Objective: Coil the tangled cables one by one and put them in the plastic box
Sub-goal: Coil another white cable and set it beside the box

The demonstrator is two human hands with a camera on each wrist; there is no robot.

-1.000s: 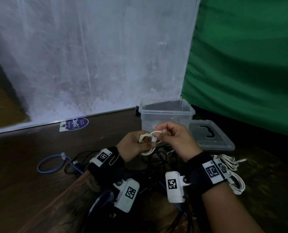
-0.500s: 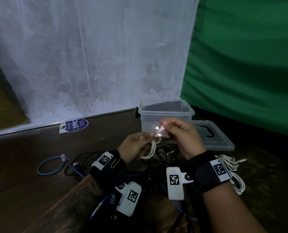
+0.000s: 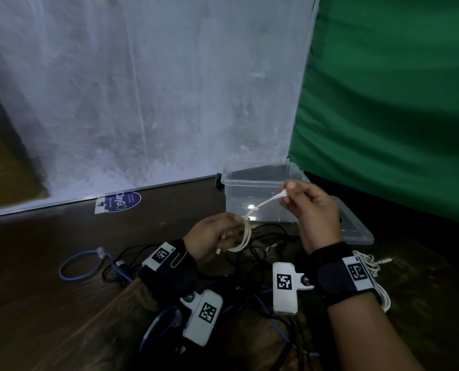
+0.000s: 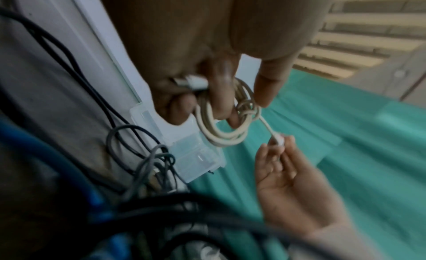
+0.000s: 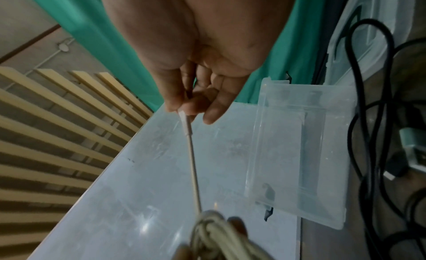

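My left hand [image 3: 224, 231] [image 4: 207, 100] grips a small coil of white cable [image 3: 243, 242] [image 4: 221, 134] [image 5: 214, 234], wound into several loops with a wrap at its top. From that wrap a short straight tail runs up and right to the white plug [image 3: 281, 194] [image 5: 185, 123] [image 4: 277, 140], which my right hand [image 3: 307, 204] [image 5: 196, 101] pinches between thumb and fingers. Both hands hover just in front of the clear plastic box [image 3: 260, 191] [image 5: 297, 151], which stands open. A tangle of black cables [image 3: 260, 239] lies on the table under the hands.
The box's clear lid [image 3: 354, 226] lies flat to its right. A blue network cable loop [image 3: 82, 265] sits at the left, another white cable bundle [image 3: 370, 266] at the right beside my wrist. A white wall panel and a green cloth [image 3: 397, 103] stand behind the dark wooden table [image 3: 35, 303].
My right hand has pulled the plug end up and to the right, away from the coil, drawing the tail taut. My left hand has kept hold of the coil and barely moved.
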